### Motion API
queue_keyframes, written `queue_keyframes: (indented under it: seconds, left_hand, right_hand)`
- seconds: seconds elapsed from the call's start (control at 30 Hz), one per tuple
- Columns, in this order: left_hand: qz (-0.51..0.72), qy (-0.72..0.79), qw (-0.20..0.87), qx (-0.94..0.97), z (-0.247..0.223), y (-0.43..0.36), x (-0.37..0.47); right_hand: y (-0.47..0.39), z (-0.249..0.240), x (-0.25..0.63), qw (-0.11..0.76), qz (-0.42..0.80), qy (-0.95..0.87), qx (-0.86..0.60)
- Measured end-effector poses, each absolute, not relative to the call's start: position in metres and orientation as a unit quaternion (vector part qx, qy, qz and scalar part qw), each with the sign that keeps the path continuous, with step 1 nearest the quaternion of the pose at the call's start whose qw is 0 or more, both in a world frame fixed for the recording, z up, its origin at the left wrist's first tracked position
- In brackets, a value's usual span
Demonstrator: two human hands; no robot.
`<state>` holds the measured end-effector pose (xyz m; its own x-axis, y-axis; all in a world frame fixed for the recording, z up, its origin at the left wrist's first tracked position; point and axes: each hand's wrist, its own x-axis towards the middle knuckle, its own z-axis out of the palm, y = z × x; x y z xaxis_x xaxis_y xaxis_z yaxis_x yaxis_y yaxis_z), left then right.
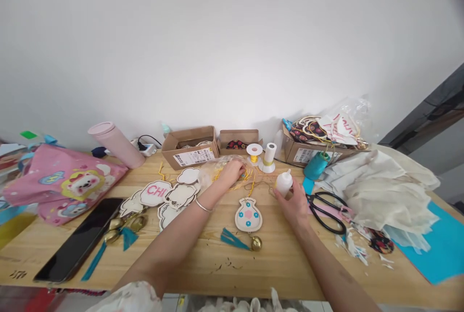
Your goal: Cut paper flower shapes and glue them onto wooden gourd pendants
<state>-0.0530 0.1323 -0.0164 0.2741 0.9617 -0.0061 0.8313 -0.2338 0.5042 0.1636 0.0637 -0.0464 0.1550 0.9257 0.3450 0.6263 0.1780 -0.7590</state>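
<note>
My left hand [233, 173] reaches into a clear plastic bag [207, 172] with yellow cords [248, 177]; its fingers are bent downward and what they hold, if anything, is too small to name. In my right hand [294, 202] is a small white squeeze bottle [284, 182], upright with its nozzle up. Between my forearms lies a pouch-shaped wooden ornament [248, 215] with blue flowers and a pink one. A gold bell [256, 243] and a teal ribbon [234, 239] lie just below it.
Black scissors [328, 213] and cream fabric [384, 191] are on the right. Spools [268, 157] and cardboard boxes [190, 147] stand along the wall. Wooden tags [154, 193], a black phone [79, 239], a pink bag [68, 184] and a pink tumbler [116, 144] are on the left.
</note>
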Motion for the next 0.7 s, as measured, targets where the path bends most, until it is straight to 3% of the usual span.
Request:
queue_keyframes:
  seconds: [0.23, 0.47, 0.7]
  left_hand:
    - [0.255, 0.560, 0.326, 0.718, -0.010, 0.126, -0.053]
    - [0.459, 0.492, 0.458, 0.580, 0.014, 0.085, -0.078]
    - [0.542, 0.393, 0.588, 0.454, 0.014, 0.044, -0.080]
  right_hand:
    - [0.064, -0.051, 0.164, 0.439, 0.209, -0.607, -0.628]
    - [0.054, -0.057, 0.174, 0.530, 0.277, -0.619, -0.509]
    - [0.036, -0.007, 0.158, 0.442, 0.538, -0.629, -0.345]
